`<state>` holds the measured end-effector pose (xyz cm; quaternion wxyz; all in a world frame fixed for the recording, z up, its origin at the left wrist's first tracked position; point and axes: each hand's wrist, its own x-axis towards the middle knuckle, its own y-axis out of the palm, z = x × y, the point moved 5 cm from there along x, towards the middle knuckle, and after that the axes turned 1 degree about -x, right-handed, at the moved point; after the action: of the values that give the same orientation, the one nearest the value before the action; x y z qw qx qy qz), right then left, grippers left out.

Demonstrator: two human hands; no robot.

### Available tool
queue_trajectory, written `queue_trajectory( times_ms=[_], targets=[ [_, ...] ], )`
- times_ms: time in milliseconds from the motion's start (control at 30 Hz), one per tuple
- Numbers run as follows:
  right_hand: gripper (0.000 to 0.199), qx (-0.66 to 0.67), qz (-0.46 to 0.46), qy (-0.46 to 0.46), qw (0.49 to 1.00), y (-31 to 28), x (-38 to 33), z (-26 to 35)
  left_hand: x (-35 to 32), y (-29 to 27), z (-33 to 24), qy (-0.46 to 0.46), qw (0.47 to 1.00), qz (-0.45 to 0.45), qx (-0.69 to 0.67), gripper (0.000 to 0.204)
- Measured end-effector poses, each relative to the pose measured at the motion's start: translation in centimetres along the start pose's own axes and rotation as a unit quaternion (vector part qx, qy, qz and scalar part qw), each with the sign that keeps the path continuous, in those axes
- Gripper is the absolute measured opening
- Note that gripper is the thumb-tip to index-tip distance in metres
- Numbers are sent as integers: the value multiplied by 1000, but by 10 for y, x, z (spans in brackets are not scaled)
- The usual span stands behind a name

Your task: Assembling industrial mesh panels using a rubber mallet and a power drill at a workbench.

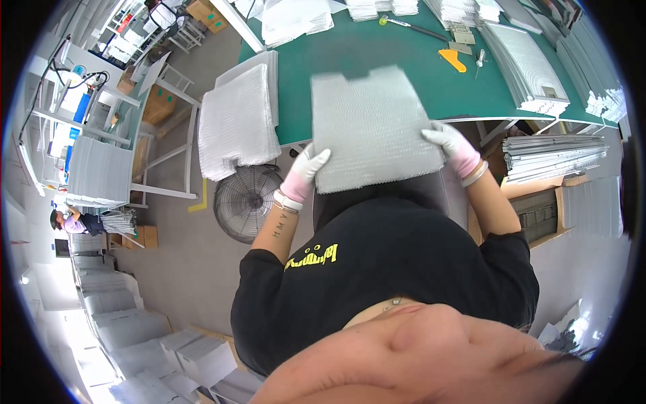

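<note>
Both my hands, in white and pink gloves, hold a whitish ribbed sheet point(373, 131) at its two sides, over the near edge of the green table point(323, 54). My left hand point(307, 170) grips the sheet's lower left edge, thumb on top. On the opposite side, my right hand point(451, 143) pinches its right edge. The sheet has a notch in its far edge. Fingers under the sheet are hidden. To the left, a stack of similar sheets point(235, 118) overhangs the table's edge.
An orange scraper-like tool point(452, 60), a long dark-handled tool point(420, 29) and small metal plates point(461, 37) lie at the far right of the table. Stacked panels point(525, 71) stand right of them. A black floor fan point(247, 202) is at lower left. Another person point(77, 222) is far left.
</note>
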<state>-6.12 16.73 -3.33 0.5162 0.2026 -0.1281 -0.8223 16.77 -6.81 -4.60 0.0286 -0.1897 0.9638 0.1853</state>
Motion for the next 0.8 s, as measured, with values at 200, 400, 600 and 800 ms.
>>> queue_trajectory(
  times_ms=[200,400,600,800],
  targets=[
    [56,-243,61,-170,953,20,41,97,33,-11,-85,153,987,-6,58,66],
    [34,-478,41,-423,769,6,75,141,35,44,-119,5,974,-199,-105,44],
    [28,-797,-44,-362,482,-22,84,46,27,-32,36,-2,978,-40,-204,50],
    [31,-538,-384,-373,651,-54,18,40,1,-18,99,-57,989,-32,-133,57]
  ],
)
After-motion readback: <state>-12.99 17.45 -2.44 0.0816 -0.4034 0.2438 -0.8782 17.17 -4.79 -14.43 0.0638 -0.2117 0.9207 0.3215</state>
